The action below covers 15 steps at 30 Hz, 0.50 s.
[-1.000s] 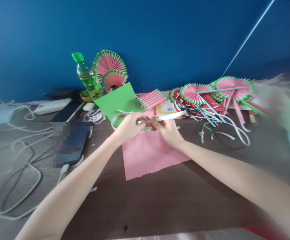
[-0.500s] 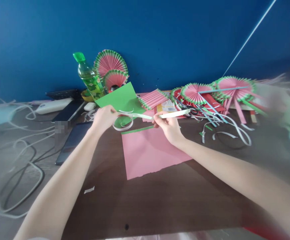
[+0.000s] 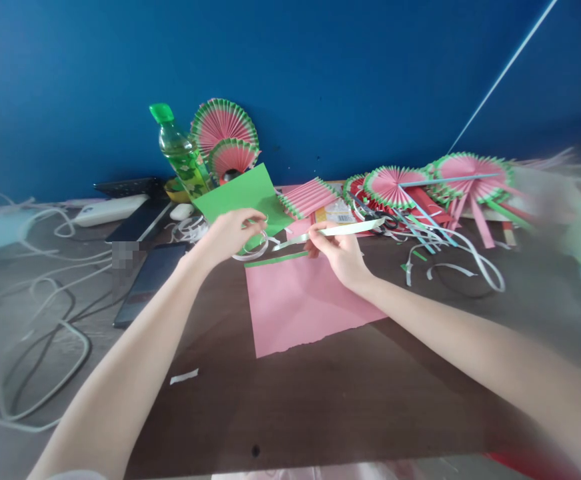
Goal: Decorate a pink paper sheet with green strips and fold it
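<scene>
My right hand (image 3: 343, 257) pinches a pale, shiny strip of tape (image 3: 353, 229) between thumb and fingers. One end of the strip sticks out to the right, and a shorter end slopes down leftward. My left hand (image 3: 233, 233) has its fingers curled at the top of a ring-shaped roll of white tape (image 3: 251, 253); the exact grip is partly hidden. Below both hands lies a pink paper sheet (image 3: 295, 307) with a green band along its far edge. A plain green sheet (image 3: 243, 193) lies behind my left hand.
Pleated pink-and-green paper fans (image 3: 225, 127) lean on the blue wall beside a green-capped bottle (image 3: 180, 153). More fans (image 3: 397, 187) and paper scraps lie at right. A phone (image 3: 150, 283), white cables (image 3: 77, 333) and a power bank (image 3: 110, 210) occupy the left.
The strip that stretched between my hands is now apart from my left hand, its loose end hanging toward the left. My left fingers have moved right, over the roll. My right hand has barely moved.
</scene>
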Available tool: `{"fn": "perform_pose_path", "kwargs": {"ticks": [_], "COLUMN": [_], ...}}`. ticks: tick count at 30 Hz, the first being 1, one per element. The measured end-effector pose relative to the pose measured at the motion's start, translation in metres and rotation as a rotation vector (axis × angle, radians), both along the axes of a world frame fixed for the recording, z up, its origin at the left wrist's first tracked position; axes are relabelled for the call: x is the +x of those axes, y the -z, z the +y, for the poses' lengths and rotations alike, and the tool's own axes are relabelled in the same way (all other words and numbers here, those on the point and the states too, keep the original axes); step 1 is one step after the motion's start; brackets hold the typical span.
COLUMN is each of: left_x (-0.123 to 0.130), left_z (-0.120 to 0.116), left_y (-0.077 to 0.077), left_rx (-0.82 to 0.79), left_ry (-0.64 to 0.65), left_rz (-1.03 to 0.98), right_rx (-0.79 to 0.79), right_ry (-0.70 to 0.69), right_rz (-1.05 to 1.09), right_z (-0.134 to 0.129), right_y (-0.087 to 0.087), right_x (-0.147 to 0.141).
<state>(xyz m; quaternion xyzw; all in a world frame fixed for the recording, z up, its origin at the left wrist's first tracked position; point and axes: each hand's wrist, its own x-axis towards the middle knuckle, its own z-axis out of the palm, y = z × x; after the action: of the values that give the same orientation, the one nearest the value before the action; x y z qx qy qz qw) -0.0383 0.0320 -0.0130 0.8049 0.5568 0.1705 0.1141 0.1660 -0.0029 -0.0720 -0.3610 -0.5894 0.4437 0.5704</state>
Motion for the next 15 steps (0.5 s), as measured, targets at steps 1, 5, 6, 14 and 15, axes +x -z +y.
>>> {"fn": "perform_pose_path", "kwargs": {"ticks": [1,5,6,14,15], "left_x": [0.006,0.016,0.014,-0.022,-0.025], "left_z": [-0.002,-0.005,-0.005,0.009,0.009], "left_y": [0.001,0.007,0.007,0.003,0.004], "left_rx": [-0.066,-0.158,-0.163,0.157,0.173], "left_ry": [0.056,0.144,0.140,-0.316,-0.346], "left_rz": [-0.025,-0.026,-0.010,0.165,0.208], "right_rx": [0.006,0.011,0.009,-0.011,-0.006], "right_ry": [-0.004,-0.007,-0.002,0.037,0.025], "right_rz": [-0.003,-0.008,-0.002,0.063,0.057], "right_z": [0.000,0.000,0.001,0.005,0.005], "right_y": [-0.001,-0.002,-0.001,0.001,0.002], "right_x": [0.000,0.001,0.001,0.001,0.001]}}
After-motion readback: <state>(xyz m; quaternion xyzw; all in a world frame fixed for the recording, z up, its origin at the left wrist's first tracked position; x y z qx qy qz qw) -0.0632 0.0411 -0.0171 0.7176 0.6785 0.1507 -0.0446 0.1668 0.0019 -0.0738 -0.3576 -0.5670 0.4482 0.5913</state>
